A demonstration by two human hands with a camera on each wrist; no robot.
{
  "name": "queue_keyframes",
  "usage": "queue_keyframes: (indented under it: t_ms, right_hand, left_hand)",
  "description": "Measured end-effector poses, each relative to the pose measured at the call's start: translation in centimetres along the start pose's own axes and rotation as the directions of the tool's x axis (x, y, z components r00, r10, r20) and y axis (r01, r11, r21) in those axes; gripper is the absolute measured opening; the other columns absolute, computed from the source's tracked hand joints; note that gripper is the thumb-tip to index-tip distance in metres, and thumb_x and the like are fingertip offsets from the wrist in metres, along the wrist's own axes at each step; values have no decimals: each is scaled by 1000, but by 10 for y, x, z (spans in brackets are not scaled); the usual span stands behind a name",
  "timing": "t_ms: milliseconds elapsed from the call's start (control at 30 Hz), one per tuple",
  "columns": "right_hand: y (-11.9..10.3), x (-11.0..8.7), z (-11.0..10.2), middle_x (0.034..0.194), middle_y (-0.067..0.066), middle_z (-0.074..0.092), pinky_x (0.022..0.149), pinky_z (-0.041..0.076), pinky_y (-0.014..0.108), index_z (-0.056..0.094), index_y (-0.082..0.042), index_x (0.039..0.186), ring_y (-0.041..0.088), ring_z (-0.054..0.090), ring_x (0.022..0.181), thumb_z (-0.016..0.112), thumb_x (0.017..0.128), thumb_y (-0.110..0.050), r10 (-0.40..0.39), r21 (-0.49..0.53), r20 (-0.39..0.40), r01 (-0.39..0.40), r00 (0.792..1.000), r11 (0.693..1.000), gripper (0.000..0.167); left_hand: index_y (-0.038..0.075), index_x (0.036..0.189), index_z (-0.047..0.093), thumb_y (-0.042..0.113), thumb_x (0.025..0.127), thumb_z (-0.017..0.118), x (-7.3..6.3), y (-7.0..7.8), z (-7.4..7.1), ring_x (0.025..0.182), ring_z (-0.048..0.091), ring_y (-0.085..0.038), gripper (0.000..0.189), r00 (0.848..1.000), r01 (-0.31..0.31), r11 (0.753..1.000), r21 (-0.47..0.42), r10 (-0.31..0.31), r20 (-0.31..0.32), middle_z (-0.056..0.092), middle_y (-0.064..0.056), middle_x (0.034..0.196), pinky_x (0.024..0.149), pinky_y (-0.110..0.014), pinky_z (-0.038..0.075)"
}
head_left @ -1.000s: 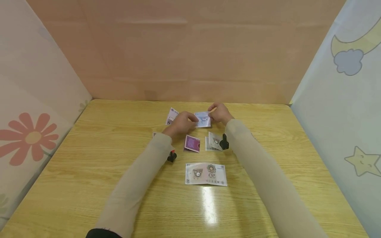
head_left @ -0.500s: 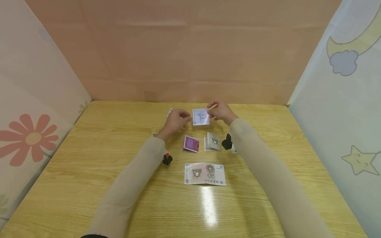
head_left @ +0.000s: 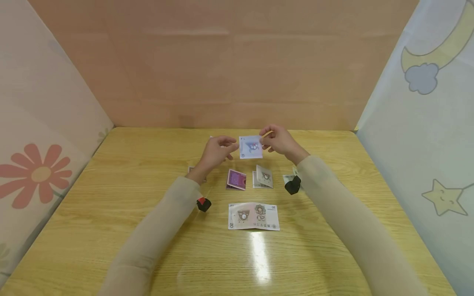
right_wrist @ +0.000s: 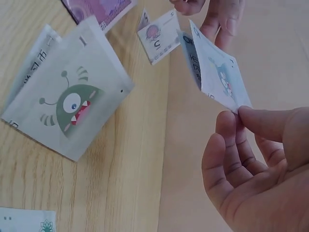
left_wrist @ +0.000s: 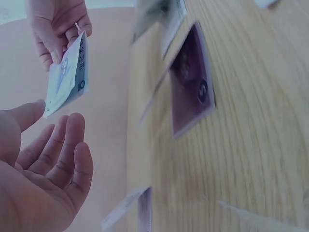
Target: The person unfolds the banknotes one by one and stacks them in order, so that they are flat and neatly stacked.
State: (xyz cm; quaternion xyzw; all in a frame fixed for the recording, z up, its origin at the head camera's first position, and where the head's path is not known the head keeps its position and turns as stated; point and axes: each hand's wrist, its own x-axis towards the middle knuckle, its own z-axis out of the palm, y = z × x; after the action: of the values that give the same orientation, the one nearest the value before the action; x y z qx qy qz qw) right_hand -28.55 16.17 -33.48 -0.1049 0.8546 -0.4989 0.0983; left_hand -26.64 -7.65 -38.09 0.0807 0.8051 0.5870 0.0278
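R hand (head_left: 280, 142) is pinching the folded blue note (head_left: 249, 148) by its R edge, above tbl (head_left: 329, 150), while L hand (head_left: 214, 154), thumb & fingers apart, nothing gripped, is hovering just off the L edge, contact unclear.

Wooden table (head_left: 111, 185); red flower (head_left: 40, 174); moon (head_left: 449, 48) above star (head_left: 444, 198)

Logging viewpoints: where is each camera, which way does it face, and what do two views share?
Head: on the head, looking forward and down at the table; sleeves, left hand and right hand show.
Left wrist: on that wrist, looking past the left hand at the blue note; both hands show.
Right wrist: on that wrist, looking at the right hand pinching the blue note; both hands show.
Shared by both wrist views: blue note, purple note.
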Motion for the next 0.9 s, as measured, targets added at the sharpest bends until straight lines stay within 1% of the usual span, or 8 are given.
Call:
queue_keyframes:
  t_ms: [100,200,233,333,433,633,733,900]
  right_hand:
    - [-1,-10,0,103,20,67,72,55,35,55,1,120,26,64,85,61,101,-8,-46,5,3,46,999,999,22]
    - [-1,-20,2,103,20,67,71,54,32,56,0,119,30,64,87,61,101,-8,-75,7,4,75,997,997,22]
    - [-1,-23,3,103,20,67,69,53,29,56,0,119,31,64,88,61,100,-8,-80,7,4,80,997,997,21]
    - [-2,-31,5,100,18,68,68,53,29,57,-1,118,36,64,90,61,100,-8,-99,8,1,99,995,995,20]
    - [-4,-39,8,97,18,68,67,53,30,58,-1,117,32,65,85,62,100,-8,-128,9,-6,128,992,992,18]
    - [-6,-54,13,94,15,68,66,53,30,59,-3,115,25,65,80,63,99,-7,-163,34,-15,164,986,986,17]
    - [-7,-60,17,94,14,68,66,53,30,60,-4,114,26,66,81,64,99,-6,-167,51,-16,168,986,984,16]
    - [-8,-68,22,95,15,68,66,53,29,60,-4,114,26,66,81,64,98,-4,-177,62,-10,177,984,982,16]
  left_hand:
    - [9,122,69,27,97,71,-6,4,-2,82,70,-40,32,1000,-19,999,-27,19,7,69,-8,109,79,-60,52]
    - [8,120,70,26,97,71,-13,8,-4,78,70,-36,29,999,-34,998,-49,35,6,71,-8,108,79,-60,53]
    - [8,119,70,25,97,71,-15,9,-5,76,70,-34,28,999,-39,998,-54,40,6,71,-7,107,78,-59,53]
    - [9,115,72,25,96,72,-21,11,-6,75,70,-33,25,999,-35,997,-68,35,6,73,-6,105,73,-51,56]
    - [10,113,72,25,95,73,-28,13,-8,72,70,-30,23,999,-36,997,-74,37,16,73,-5,103,68,-44,56]
    - [9,108,73,23,95,73,-41,15,-10,67,68,-25,19,998,-54,995,-84,57,39,73,-5,101,65,-49,55]
    - [8,107,73,21,95,73,-47,16,-11,68,67,-25,18,996,-65,994,-85,70,51,73,-5,101,62,-44,54]
    - [6,104,74,20,94,73,-57,16,-13,69,65,-31,17,994,-81,993,-90,87,67,72,-7,97,59,-39,52]
